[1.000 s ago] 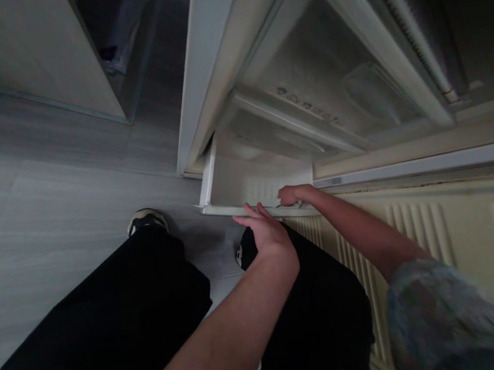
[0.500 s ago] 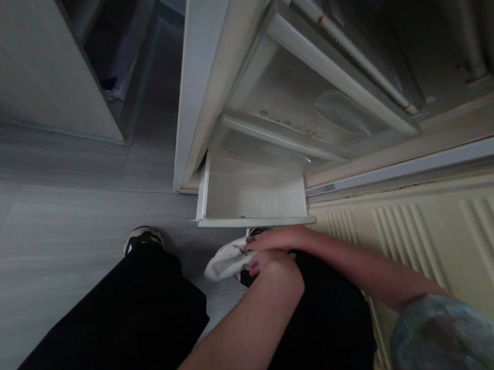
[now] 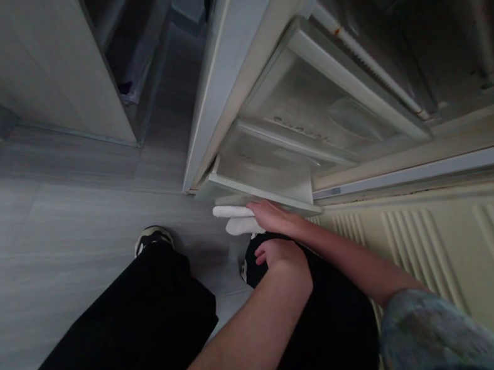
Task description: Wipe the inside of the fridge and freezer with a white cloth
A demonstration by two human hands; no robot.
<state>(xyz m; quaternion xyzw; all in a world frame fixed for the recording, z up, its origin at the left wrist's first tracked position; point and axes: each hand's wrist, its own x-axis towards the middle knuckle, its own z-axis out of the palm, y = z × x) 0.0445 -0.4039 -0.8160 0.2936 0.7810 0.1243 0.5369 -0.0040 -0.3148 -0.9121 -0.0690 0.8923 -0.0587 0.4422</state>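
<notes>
My right hand (image 3: 275, 215) is closed on a white folded cloth (image 3: 235, 218) and presses it against the front edge of a white plastic drawer (image 3: 262, 182) at the bottom of an open fridge. My left hand (image 3: 280, 254) hovers just below it, over my right knee. Its fingers are curled in, with nothing visible in them. The drawer stands only slightly out of the fridge.
Above the drawer sit clear fridge bins (image 3: 310, 110) and a shelf rail (image 3: 362, 56). The cream ribbed fridge door (image 3: 454, 250) stands open at the right. My black trouser legs (image 3: 127, 346) and a shoe (image 3: 151, 237) are on the grey floor (image 3: 45, 233). A cupboard (image 3: 38, 62) stands at the far left.
The drawer, pulled out a second ago, is now nearly pushed in. My right hand brought the white cloth up from my knee to the drawer's front. My left hand left the drawer edge and curled.
</notes>
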